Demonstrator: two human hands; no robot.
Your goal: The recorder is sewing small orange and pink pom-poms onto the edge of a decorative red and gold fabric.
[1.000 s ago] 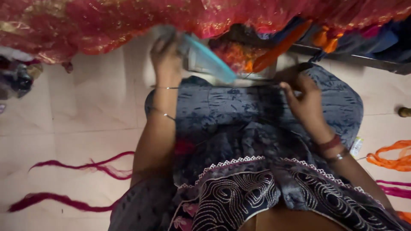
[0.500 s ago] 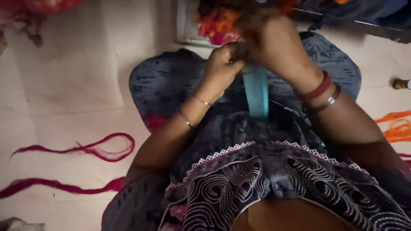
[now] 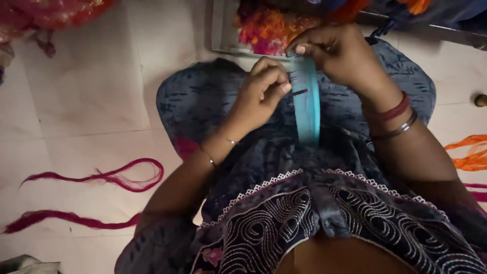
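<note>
Two hands point(image 3: 304, 76) half-hiding blue comb point(image 3: 309, 109)

A floor point(image 3: 86, 96) of pale square tiles with thin grout lines is seen from above. At nine o'clock a looped strand of magenta thread point(image 3: 109, 175) is laid on the tiles, and a thicker magenta strand point(image 3: 66, 218) is stretched out at eight o'clock, just below it. At three o'clock a bundle of orange threads point(image 3: 469, 152) is spread on the floor. A shallow metal tray point(image 3: 219, 28) is set at twelve o'clock, with tangled orange and pink thread scraps point(image 3: 271, 28) heaped in it. Red embroidered fabric point(image 3: 45, 15) is draped at eleven o'clock. A small round brown object point(image 3: 480, 100) is seen at two o'clock.
</note>
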